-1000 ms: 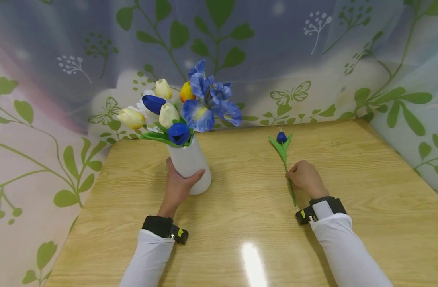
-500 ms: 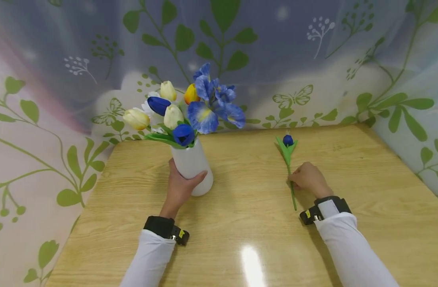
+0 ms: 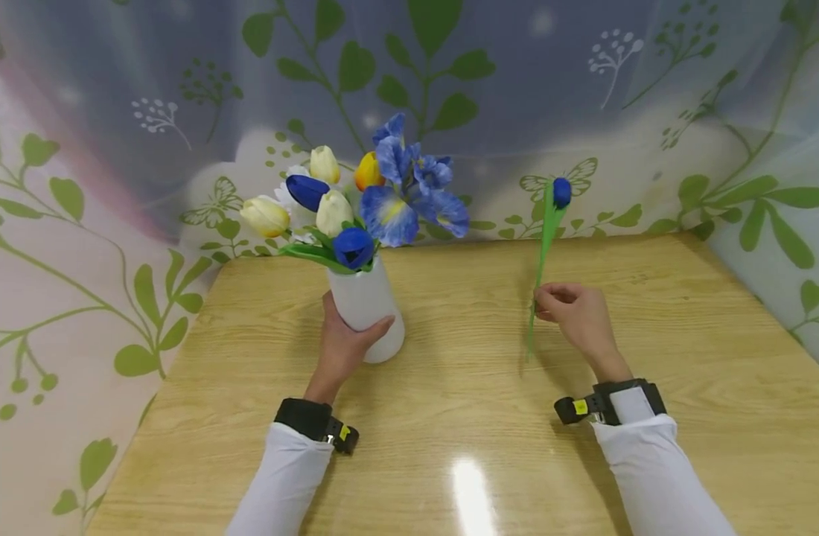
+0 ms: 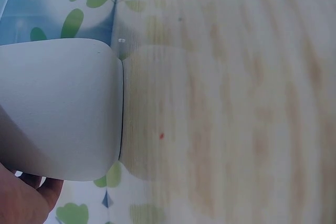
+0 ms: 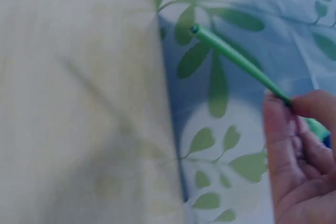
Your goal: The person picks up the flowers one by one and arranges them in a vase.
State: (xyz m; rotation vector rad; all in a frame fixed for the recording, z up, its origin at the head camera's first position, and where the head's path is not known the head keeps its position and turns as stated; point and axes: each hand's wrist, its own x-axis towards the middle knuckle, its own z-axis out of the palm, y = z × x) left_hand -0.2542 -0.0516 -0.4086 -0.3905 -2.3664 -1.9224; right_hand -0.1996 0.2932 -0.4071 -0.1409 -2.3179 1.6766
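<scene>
My left hand (image 3: 342,350) grips the lower part of a white vase (image 3: 362,298), which stands on the table. Cream tulips (image 3: 334,214), dark blue tulips (image 3: 354,248), an orange-yellow tulip (image 3: 368,171) and blue irises (image 3: 389,212) fill it. My right hand (image 3: 584,320) pinches the green stem of a single blue tulip (image 3: 561,193) between thumb and fingers. This tulip is raised above the table, bloom up. The right wrist view shows the stem's (image 5: 236,59) lower end sticking out past my fingers. In the left wrist view the vase base (image 4: 68,108) meets the tabletop.
The wood-grain table (image 3: 463,394) lies under both hands. Behind and beside it hangs a curtain (image 3: 510,112) with leaf and butterfly prints. Wrist cameras (image 3: 573,409) are strapped over both white sleeves.
My right hand has lifted the blue tulip off the table and tilted its bloom upward. The left hand still holds the vase. The head view has shifted slightly.
</scene>
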